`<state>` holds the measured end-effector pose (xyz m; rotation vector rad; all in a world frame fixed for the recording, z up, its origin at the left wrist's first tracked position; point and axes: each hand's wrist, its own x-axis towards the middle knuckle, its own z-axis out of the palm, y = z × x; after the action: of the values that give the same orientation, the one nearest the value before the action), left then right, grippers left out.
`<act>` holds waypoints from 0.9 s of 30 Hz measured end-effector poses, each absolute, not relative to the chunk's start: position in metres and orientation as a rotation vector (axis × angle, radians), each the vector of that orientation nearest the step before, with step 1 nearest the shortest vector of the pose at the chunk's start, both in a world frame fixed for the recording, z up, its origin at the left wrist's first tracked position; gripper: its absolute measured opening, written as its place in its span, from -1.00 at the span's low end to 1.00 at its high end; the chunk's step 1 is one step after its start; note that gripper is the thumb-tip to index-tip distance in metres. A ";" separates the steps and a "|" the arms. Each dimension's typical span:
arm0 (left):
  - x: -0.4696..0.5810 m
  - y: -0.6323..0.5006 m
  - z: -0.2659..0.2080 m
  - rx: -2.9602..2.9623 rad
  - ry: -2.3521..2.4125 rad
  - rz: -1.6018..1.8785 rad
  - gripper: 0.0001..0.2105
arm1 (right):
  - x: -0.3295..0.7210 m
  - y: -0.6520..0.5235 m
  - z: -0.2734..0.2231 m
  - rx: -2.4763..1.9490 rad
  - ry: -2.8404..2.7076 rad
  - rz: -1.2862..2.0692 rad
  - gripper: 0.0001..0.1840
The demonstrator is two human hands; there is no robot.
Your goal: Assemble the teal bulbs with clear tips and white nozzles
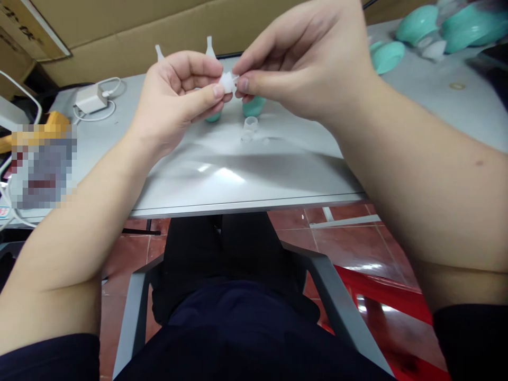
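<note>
The white plastic fitting [227, 82] is up off the table [286, 182], in the L hand [178, 95], pinched btwn thumb & index w/ no gap to spare. Its long axis runs approx. sideways, narrow end to the R, facing the R hand [301, 69]; L is the nearer, as it has the grip. R thumb & fingertips are drawn nearly together right at that narrow end; can't tell if they have hold of it or of a separate thin pc. Counts, all placed from the fitting: 1 fitting; 2 green bulbs just below/beyond it, 1 R [254, 107] & 1 L [213, 117], partly hidden; 2 pale stems beyond to the L ( [159, 53], [209, 46]); 1 clear cap [251, 125] nearer the person; at least 3 more green bulbs [417, 24] well to the R; 1 tan ring [456, 85] far R; 1 white power adapter [91, 99] far L.
</note>
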<state>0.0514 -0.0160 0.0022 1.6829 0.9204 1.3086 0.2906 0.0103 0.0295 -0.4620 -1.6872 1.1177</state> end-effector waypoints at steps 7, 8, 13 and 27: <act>0.047 -0.018 -0.007 1.641 0.824 1.300 -0.57 | 0.290 0.012 0.030 -0.457 -1.735 1.065 -0.42; 0.046 -0.017 -0.009 1.639 0.807 1.315 -0.54 | 0.290 0.013 0.028 -0.451 -1.717 1.075 -0.43; 0.043 -0.008 -0.017 1.654 0.694 1.381 -0.72 | 0.287 0.019 0.019 -0.387 -1.677 1.193 -0.54; 0.053 -0.039 0.010 1.976 0.968 1.315 -0.63 | 0.297 0.033 0.013 -0.283 -1.576 1.710 -0.59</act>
<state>0.0534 -0.0391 0.0096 1.9764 0.9683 1.3152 0.2974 0.0335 0.0125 -0.2827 -1.5759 1.7099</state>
